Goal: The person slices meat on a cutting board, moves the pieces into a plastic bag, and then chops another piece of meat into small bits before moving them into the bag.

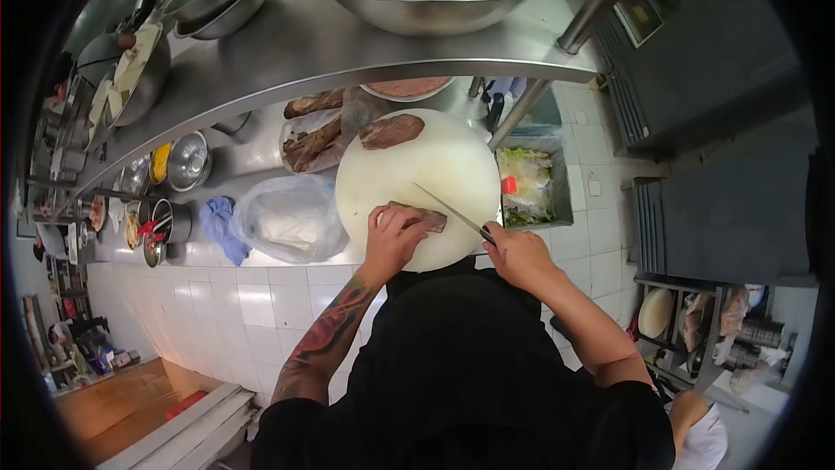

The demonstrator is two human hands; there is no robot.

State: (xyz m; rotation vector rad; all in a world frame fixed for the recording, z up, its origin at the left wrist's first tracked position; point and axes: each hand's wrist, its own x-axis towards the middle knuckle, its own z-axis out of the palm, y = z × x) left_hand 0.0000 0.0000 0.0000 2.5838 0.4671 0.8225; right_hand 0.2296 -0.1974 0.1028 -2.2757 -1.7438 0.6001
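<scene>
A round white cutting board (461, 153) lies in front of me on the steel counter. My left hand (393, 237) presses a piece of brown meat (430, 220) onto its near half, fingers curled over the top. In my right hand (522, 258) is a kitchen knife (448, 209), gripped by its dark handle at the board's right edge. Its blade points up and left across the board, just beyond the meat. Another brown chunk of meat (391, 132) rests near the board's far edge.
Left of the board sit a plastic bag with white contents (291, 218), a blue cloth (224, 228) and long meat pieces on plastic (313, 144). A bin of lettuce scraps (526, 183) stands at the right. A steel shelf (348, 66) with bowls overhangs the counter; a person's arm (687, 409) shows lower right.
</scene>
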